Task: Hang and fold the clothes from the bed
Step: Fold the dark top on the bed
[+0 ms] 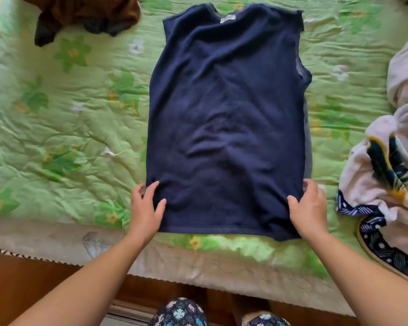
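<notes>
Green quilt (68,128) with a leaf-and-flower print covers the bed and fills most of the view, its near edge hanging over a brown wooden frame (33,278). At the right edge lies a heap of pale clothes (400,128), one piece trimmed in dark blue with white dots; it sits near the top's right side but does not touch it. In the far left corner a crumpled brown and black garment (85,10) lies well apart. Nothing rests on the navy sleeveless top (226,118), which is spread flat in the middle of the quilt. It is plain dark blue, lightly creased across the middle, with a small white label (227,19) inside the neck and a strip of greyer cloth showing along its right side. Its long axis runs straight away from the person — neck at the far end, hem at the near end, close to the bed's edge. The left hand (144,212) rests on the lower left corner, thumb and forefinger spread on the cloth and the other fingers just off its side. The right hand (311,212) covers the lower right corner, thumb stretched out on the cloth, fingers close together and bent at the side edge — whether they pinch it cannot be told.
</notes>
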`<state>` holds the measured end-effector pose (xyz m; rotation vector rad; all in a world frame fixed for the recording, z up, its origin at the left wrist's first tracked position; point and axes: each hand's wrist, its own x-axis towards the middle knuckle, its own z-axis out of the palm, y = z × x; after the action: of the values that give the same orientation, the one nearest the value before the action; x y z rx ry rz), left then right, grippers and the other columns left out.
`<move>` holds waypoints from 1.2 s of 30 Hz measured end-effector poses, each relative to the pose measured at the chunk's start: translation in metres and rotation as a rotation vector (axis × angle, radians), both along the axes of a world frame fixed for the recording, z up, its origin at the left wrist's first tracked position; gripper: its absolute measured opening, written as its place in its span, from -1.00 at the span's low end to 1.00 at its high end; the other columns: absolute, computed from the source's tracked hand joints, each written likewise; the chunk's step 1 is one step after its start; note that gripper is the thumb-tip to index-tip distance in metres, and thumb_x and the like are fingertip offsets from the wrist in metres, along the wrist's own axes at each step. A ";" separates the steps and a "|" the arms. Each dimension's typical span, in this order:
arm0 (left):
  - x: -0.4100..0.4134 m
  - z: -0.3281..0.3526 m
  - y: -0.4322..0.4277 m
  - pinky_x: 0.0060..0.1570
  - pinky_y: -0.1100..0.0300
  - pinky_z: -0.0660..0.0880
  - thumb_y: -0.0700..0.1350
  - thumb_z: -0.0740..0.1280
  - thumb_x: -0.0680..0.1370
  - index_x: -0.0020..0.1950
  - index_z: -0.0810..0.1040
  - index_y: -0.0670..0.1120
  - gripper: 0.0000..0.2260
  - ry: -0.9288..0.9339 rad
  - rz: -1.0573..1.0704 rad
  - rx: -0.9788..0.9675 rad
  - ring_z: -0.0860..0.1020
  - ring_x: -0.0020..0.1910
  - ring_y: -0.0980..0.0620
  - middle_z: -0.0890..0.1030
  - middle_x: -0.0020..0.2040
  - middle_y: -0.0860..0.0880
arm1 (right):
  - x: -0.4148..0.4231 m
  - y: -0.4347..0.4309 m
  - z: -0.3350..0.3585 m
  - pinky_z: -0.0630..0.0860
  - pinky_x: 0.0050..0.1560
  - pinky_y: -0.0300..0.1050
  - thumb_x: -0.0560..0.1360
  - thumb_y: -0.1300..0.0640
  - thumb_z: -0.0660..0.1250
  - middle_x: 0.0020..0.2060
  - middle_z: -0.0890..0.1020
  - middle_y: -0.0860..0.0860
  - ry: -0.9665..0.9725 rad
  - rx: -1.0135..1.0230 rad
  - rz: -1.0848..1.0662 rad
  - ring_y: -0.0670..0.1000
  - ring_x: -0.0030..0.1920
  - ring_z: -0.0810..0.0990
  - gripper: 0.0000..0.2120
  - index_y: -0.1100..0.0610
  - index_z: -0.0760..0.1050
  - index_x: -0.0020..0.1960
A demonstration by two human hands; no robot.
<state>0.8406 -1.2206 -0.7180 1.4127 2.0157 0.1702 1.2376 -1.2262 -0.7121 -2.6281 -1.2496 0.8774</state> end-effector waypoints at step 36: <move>0.044 0.001 0.295 0.41 0.01 0.35 0.05 0.50 0.45 0.54 0.29 0.02 -0.29 -0.080 0.175 0.085 0.44 0.35 -0.15 0.39 0.39 -0.20 | 0.029 0.268 -0.014 0.44 0.35 0.17 0.21 -0.27 0.54 0.33 0.53 0.23 0.162 0.084 -0.451 0.28 0.31 0.51 -0.10 0.20 0.39 0.37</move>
<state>0.8849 -0.9258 -0.7171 1.2584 2.0854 0.3862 1.2671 -0.9586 -0.7262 -2.5522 -0.6029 0.9040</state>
